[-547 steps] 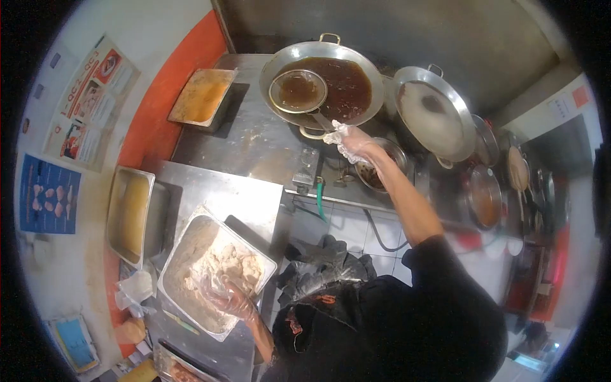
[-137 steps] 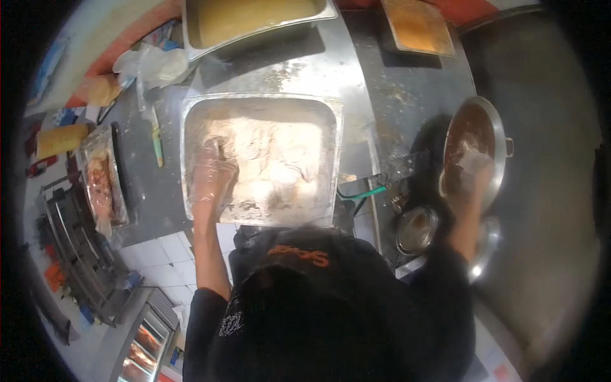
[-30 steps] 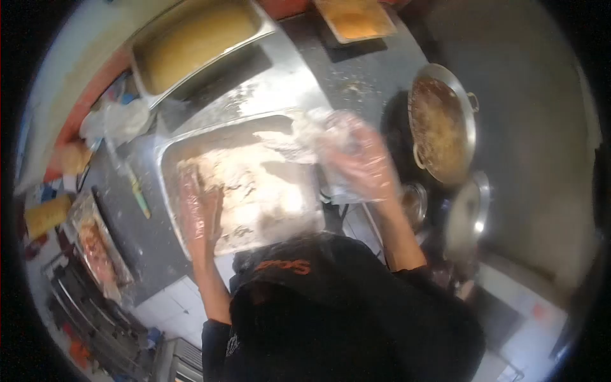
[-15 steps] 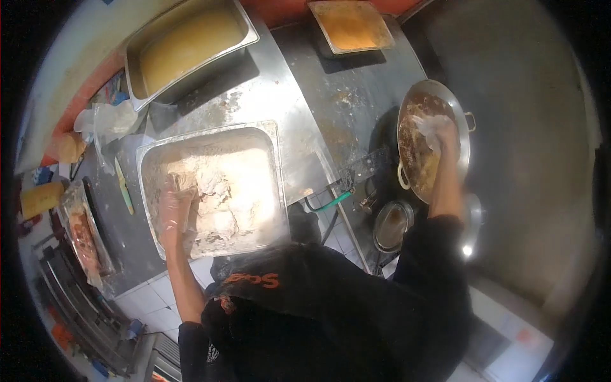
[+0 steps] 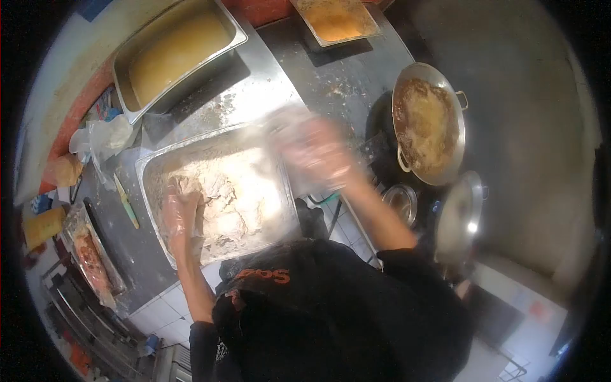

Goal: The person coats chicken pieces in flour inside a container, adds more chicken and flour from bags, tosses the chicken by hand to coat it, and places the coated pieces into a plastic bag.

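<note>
My left hand (image 5: 181,215), in a clear plastic glove, is down inside a steel tray (image 5: 290,202) of pale flour. Its fingers close round a flour-coated piece of food (image 5: 184,184), partly hidden by the glove. More lumpy coated pieces (image 5: 219,191) lie in the flour just right of it. My right hand (image 5: 315,149), gloved too, hovers by the tray's upper right edge. Motion smears its fingers, so their pose and anything in them cannot be made out. At the right stands a wide two-handled pan (image 5: 453,162) with bubbling oil and food (image 5: 426,121) frying in it.
A deep steel pan of yellowish liquid (image 5: 181,48) stands at the upper left, and a smaller orange-filled tray (image 5: 340,24) at the back. A green-handled knife (image 5: 127,202) and bagged meat (image 5: 92,261) lie left. Another pan (image 5: 459,219) sits near the fryer.
My right hand has moved left from over the frying pan to the flour tray's edge, blurred. My left hand stays in the flour. The view has shifted slightly.
</note>
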A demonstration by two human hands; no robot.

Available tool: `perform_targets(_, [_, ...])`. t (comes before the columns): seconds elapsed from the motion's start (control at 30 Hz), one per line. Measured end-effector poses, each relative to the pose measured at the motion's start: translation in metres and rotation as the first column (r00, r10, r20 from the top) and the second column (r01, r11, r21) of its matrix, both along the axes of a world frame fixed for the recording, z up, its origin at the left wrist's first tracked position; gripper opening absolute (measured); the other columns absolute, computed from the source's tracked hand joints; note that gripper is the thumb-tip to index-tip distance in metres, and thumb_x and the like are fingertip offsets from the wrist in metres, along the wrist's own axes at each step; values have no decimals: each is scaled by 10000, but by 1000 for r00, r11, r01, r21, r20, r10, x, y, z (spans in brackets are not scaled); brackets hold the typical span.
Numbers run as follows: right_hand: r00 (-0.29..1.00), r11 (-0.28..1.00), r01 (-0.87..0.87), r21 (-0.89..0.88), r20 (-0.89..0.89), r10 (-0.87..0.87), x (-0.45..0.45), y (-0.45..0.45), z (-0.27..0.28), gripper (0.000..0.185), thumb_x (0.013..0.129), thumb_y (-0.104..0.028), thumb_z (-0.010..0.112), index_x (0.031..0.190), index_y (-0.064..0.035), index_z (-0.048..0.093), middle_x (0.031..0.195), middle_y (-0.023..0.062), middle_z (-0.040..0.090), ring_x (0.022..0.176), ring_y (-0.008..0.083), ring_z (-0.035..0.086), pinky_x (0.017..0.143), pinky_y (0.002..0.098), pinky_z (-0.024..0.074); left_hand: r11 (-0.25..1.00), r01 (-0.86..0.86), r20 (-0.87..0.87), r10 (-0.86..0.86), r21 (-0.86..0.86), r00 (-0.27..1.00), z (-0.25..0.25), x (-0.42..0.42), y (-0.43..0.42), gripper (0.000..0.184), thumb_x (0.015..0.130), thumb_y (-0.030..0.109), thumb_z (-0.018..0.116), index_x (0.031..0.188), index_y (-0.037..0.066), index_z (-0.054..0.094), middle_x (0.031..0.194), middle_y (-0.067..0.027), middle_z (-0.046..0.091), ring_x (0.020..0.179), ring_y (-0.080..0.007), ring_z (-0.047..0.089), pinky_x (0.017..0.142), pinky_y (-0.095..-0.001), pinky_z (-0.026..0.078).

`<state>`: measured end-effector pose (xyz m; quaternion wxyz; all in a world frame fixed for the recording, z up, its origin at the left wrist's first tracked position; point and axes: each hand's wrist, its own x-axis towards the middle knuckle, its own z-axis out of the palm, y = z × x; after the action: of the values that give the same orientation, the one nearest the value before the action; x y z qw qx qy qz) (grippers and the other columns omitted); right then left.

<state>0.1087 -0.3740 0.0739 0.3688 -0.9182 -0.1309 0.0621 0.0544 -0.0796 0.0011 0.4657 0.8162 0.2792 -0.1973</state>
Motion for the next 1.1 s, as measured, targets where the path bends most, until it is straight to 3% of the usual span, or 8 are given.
perform_targets(0.1, [914,973,-203,111,-335,229,-19,95,-75,552,899,-297,699,1362,-69,505,1349,141,554,1214,231,562,1027,350,475,992,67,296,-95,103,950,3,-10,6,603,820,100,698,1375,-19,496,1065,-124,652,891,-160,611,755,-301,512])
perform_targets(0.13, [895,555,44,830,-280,346,-46,106,-138,657,902,-327,698,1440,-83,411,1392,146,504,1207,243,562,1049,333,473,979,102,415,-169,179,894,-8,-17,14,597,832,112,708,1375,-18,497,1085,-122,648,900,-158,606,753,-301,512])
perform_targets(0.23, [656,212,503,838,-530,538,-57,123,-136,646,921,-354,673,1432,-59,412,1434,165,449,1195,219,564,1051,307,478,999,-15,450,-1,33,893,-18,-25,20,600,874,170,726,1390,-15,482,1117,-111,647,899,-151,606,756,-300,517])
perform_targets(0.37, [712,876,-482,-6,-585,388,-15,143,-75,482,1007,-201,528,1446,-48,403,1427,165,461,1217,202,550,977,357,517,989,-78,160,98,-128,982,5,-23,21,570,913,223,708,1385,-10,488,1175,-117,635,980,-180,592,852,-312,497])
perform_targets(0.63, [978,834,-152,530,-41,204,-79,146,-112,418,1001,-230,548,1358,-22,489,1296,182,536,1176,250,565,944,399,509,996,78,203,-84,36,976,-7,-29,26,499,947,260,656,1365,19,527,1293,-177,589,1111,-240,582,961,-360,464])
perform_targets(0.83, [956,746,40,664,-244,165,-83,143,-141,382,1016,-256,516,1340,-56,500,1248,126,560,1109,216,561,951,334,481,993,82,122,-92,87,988,-30,-31,41,476,982,280,586,1366,9,516,1319,-197,572,1191,-270,555,1005,-372,430])
perform_targets(1.03, [793,-24,453,891,-391,467,-73,92,-89,379,998,-240,564,1340,-95,489,1230,78,562,1112,156,554,922,305,488,970,-20,300,94,-242,949,-32,-33,24,497,936,206,643,1363,-10,509,1304,-208,578,1190,-267,559,991,-357,443])
perform_targets(1.1, [811,594,363,718,-557,178,-78,34,-27,466,977,-273,602,1382,-102,446,1300,64,541,1164,169,545,949,329,490,930,-26,319,152,-368,935,-32,-32,17,508,921,181,662,1362,-17,506,1299,-211,581,1189,-266,560,986,-352,448])
